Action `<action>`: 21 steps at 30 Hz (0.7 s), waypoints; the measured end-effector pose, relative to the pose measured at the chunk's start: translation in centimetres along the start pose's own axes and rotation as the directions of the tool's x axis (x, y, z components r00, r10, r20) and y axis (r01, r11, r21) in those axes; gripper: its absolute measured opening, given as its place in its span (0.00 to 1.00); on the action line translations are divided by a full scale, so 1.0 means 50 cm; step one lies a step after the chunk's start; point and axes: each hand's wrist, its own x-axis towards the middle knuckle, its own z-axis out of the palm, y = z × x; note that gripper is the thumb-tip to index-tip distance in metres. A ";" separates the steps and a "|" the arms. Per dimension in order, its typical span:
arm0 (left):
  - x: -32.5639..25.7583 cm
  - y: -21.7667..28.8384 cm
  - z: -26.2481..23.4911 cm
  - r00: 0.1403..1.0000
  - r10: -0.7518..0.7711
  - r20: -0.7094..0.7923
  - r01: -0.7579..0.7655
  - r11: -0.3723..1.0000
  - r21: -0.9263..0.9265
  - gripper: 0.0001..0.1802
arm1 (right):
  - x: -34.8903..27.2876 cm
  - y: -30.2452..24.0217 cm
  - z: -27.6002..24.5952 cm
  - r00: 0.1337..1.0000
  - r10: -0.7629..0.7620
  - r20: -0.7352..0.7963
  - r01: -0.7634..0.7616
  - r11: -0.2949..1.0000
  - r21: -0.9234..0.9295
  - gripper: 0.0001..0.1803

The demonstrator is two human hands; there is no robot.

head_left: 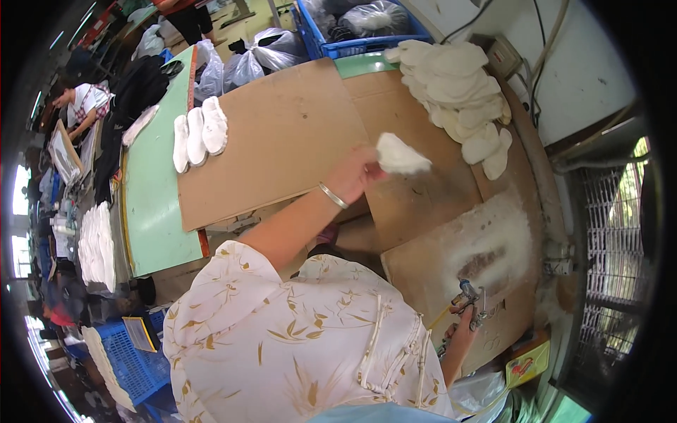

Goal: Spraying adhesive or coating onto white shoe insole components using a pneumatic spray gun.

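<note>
My left hand [358, 170], with a silver bangle at the wrist, reaches out over the cardboard and pinches one end of a fluffy white insole [403, 154]. The insole is held up and looks slightly blurred. Down at the right, my right hand [460, 333] is wrapped round a metal spray gun [471, 302] with a yellowish hose. The gun's front is close to a cardboard sheet [423, 262] coated with white residue around a dark patch. Three white insoles [197, 136] lie side by side on the left cardboard [275, 127].
Cream insole pieces [458, 92] are heaped at the far right, beside a wall. A blue crate [367, 44] and plastic bags [264, 60] stand beyond the table. More insoles [97, 243] lie left of the green tabletop [159, 204]. A person [88, 106] works at the far left.
</note>
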 end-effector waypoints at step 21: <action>0.244 0.523 -0.807 0.620 0.500 -0.605 -0.551 0.826 0.118 0.09 | -0.098 -0.082 0.416 0.993 0.115 -0.004 -0.111 0.949 -0.296 0.17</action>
